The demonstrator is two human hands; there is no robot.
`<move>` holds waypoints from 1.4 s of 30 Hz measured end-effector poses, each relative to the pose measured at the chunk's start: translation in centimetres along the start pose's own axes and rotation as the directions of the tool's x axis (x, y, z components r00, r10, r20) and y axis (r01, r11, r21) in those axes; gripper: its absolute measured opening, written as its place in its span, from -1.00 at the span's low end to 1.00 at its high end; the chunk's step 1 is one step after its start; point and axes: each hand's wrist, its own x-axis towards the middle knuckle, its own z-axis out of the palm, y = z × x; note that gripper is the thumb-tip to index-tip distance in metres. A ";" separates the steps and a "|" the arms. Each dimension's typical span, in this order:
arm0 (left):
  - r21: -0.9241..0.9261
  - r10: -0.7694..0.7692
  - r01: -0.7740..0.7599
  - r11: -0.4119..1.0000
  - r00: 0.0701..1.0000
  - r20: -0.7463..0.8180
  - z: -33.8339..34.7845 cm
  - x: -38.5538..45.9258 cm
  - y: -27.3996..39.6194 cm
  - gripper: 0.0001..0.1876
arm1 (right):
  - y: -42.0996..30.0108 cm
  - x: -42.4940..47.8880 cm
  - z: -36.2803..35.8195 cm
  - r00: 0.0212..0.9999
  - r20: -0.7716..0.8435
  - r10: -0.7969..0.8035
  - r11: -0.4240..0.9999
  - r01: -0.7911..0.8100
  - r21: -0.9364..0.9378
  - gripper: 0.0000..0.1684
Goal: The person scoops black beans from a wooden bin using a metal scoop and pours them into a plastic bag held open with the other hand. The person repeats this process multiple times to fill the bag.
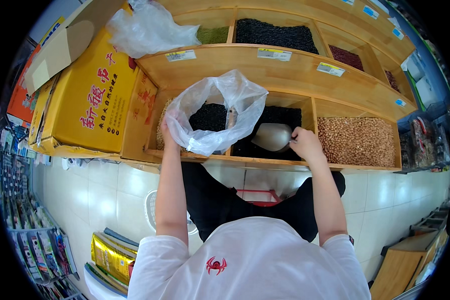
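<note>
My left hand (169,129) grips the left side of a clear plastic bag (213,140), whose mouth is spread wide over the front bins. Dark beans or seeds (208,117) show within the ring of the bag's mouth; whether they lie in the bag or in the bin beneath, I cannot tell. My right hand (306,143) is closed around the handle of a metal scoop (273,136). The scoop rests on black grains (281,114) in the middle front bin, apart from the bag. What it holds, if anything, is not clear.
The tiered wooden display (285,80) has dividers between bins. Pinkish-brown peanuts or beans (356,140) fill the right front bin. Black beans (272,35) lie in the row behind, near a crumpled plastic bag (153,32). A yellow carton (93,101) stands left; a white basket (150,210) is on the floor.
</note>
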 end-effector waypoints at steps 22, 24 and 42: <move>-0.011 -0.018 0.018 1.000 1.000 0.010 -1.5 1.4 -1.2 -0.91 | 2.6 1.8 5.1 0.991 -0.079 0.109 0.904 -0.066 0.422 -0.56; 0.016 -0.022 0.022 1.000 1.000 -0.010 -1.3 1.2 -1.1 -0.91 | 2.6 1.8 5.1 0.987 -0.115 0.109 0.883 -0.043 0.467 -0.56; 0.006 -0.021 0.021 1.000 1.000 0.007 -1.2 1.2 -1.0 -0.88 | 2.5 2.3 5.7 0.944 -0.308 0.116 0.684 0.149 0.714 -0.63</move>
